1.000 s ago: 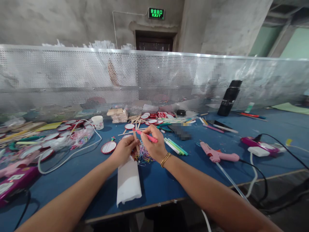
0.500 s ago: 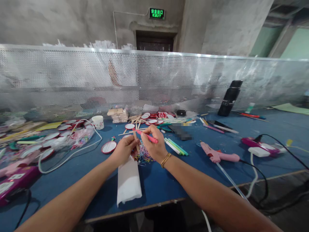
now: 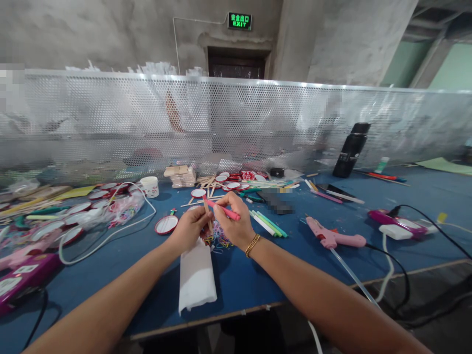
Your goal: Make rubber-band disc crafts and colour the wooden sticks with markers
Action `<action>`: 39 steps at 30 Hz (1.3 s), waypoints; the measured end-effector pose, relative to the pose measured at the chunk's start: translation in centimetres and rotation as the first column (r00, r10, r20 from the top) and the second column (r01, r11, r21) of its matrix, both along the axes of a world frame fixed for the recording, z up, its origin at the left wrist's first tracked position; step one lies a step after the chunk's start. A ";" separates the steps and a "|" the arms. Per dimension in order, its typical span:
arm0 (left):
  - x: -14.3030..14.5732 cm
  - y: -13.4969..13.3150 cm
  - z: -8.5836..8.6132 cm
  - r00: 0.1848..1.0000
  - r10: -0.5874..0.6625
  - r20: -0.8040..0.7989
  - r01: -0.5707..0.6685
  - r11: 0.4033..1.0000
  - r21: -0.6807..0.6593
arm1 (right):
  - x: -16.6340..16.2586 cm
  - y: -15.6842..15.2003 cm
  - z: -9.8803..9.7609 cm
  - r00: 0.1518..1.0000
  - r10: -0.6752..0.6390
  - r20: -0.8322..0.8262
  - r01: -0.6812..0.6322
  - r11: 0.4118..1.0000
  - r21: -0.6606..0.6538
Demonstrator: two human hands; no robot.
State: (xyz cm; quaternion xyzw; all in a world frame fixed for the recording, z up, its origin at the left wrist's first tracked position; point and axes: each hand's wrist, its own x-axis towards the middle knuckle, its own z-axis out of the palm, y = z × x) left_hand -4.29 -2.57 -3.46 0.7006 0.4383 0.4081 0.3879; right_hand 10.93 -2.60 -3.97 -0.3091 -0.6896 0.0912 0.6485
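Behind the blue table (image 3: 254, 290) stood a metal screen (image 3: 239, 113) full of tiny holes, and a green exit sign (image 3: 240, 20) glowed above it. Near the middle, the fingers of your left hand (image 3: 190, 230) were closed, pinching a flat wooden craft stick (image 3: 207, 206) so its top poked up. That pinch likely kept it steady. The fingers of your right hand (image 3: 236, 223) were closed too, around a pink marker (image 3: 230, 213). It leaned toward the top of the stick, maybe so its tip could get there easily; whether they touched, I could not tell. Just below your left hand lay a long white wrap (image 3: 198, 282), and a heap of little colored bands (image 3: 220, 238) sat between your hands. More markers (image 3: 271, 223) lay side by side just to your right, probably to be easy to grab. Farther right rested a pink glue gun (image 3: 334, 236).
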 end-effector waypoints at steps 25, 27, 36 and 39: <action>0.0 0.1 0.0 1.000 0.006 0.022 -0.006 1.000 -0.015 | 0.0 0.2 -0.1 0.999 -0.031 -0.013 0.031 0.999 -0.009; 0.1 0.0 -0.1 1.000 0.002 0.030 -0.001 1.000 -0.025 | -0.1 0.1 -0.2 1.000 -0.021 -0.004 0.021 1.000 -0.002; 0.0 0.1 -0.1 0.999 0.019 0.043 -0.017 0.999 -0.042 | 0.0 0.2 -0.1 0.999 -0.052 -0.003 0.052 0.999 -0.012; 0.0 0.1 -0.1 0.999 0.003 0.039 -0.002 1.000 -0.021 | 0.0 0.2 0.0 0.999 -0.051 -0.011 0.051 0.999 -0.015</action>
